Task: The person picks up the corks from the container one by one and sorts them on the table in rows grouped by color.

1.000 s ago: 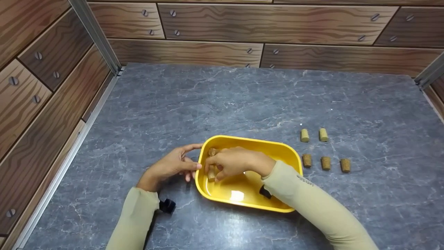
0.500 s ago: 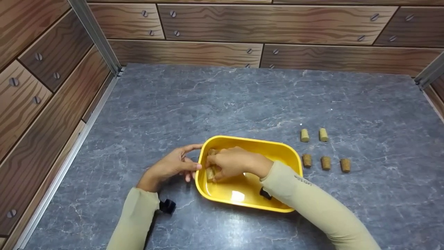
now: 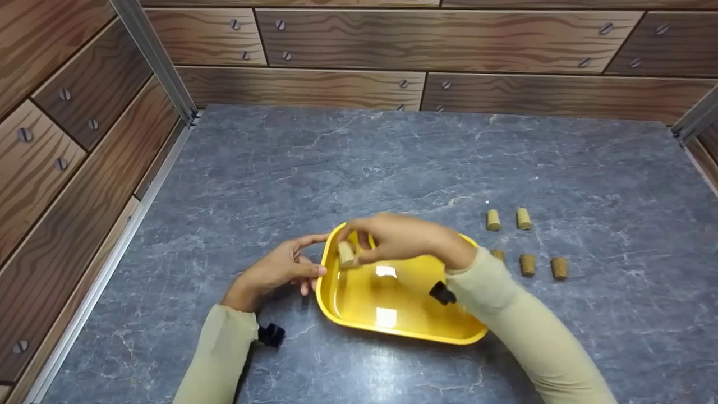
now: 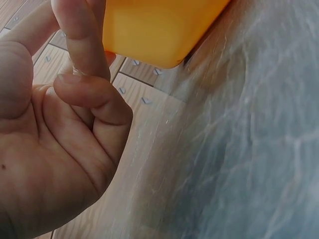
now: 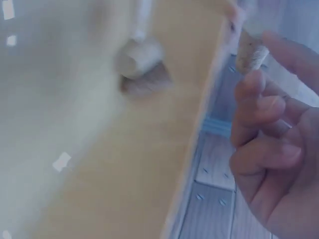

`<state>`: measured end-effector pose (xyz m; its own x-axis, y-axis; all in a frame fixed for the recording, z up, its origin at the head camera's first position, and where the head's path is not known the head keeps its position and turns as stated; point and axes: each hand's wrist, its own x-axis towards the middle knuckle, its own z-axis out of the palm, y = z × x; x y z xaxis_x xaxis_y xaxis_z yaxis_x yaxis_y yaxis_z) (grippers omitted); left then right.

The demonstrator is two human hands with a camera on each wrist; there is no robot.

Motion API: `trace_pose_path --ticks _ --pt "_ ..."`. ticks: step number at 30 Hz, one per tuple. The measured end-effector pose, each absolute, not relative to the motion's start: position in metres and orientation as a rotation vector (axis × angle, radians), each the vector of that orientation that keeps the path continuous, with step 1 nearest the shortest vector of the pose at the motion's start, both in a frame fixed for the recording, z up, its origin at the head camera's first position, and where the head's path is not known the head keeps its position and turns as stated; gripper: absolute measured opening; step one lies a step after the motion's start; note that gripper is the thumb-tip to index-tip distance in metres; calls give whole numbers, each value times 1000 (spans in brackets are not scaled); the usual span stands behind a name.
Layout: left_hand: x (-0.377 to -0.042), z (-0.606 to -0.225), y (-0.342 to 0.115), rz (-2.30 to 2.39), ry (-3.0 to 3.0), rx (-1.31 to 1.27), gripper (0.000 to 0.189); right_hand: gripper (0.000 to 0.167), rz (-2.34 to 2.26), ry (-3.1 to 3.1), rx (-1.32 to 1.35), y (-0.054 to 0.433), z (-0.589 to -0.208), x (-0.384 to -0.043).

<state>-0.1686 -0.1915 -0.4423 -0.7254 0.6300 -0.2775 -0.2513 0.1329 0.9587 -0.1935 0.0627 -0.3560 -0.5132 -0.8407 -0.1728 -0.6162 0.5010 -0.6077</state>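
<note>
The right hand (image 3: 401, 235) pinches a pale cork (image 3: 346, 255) between its thumb and fingers, above the left end of a yellow tray (image 3: 359, 303). The tray is smooth and glossy, a rectangle with rounded corners, and it stands on the grey, white-veined counter (image 3: 241, 168), in the part nearer to the person. The near edge of this counter is cut off. The left hand (image 3: 280, 266) does not grip; its fingers, partly extended, touch the tray's left wall. Right of the tray lie two pale corks (image 3: 523, 218) and three brown corks (image 3: 528, 264), all grainy and tapered. One brown cork is mostly hidden behind the right sleeve (image 3: 521, 320), which is beige cloth. In the right wrist view, two blurred shapes (image 5: 142, 59), pale and brown, show over the yellow surface, too unclear to name. The held cork's long axis runs roughly from the far edge of the counter toward the near one, slightly leaning; blur makes it difficult to say which end is narrower.
</note>
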Motion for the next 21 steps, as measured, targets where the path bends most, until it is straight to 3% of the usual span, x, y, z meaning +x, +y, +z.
trace_pose_path --ticks 21 --pt "-168 -442 -193 1655 1781 340 77 40 -911 2447 -902 158 -299 -213"
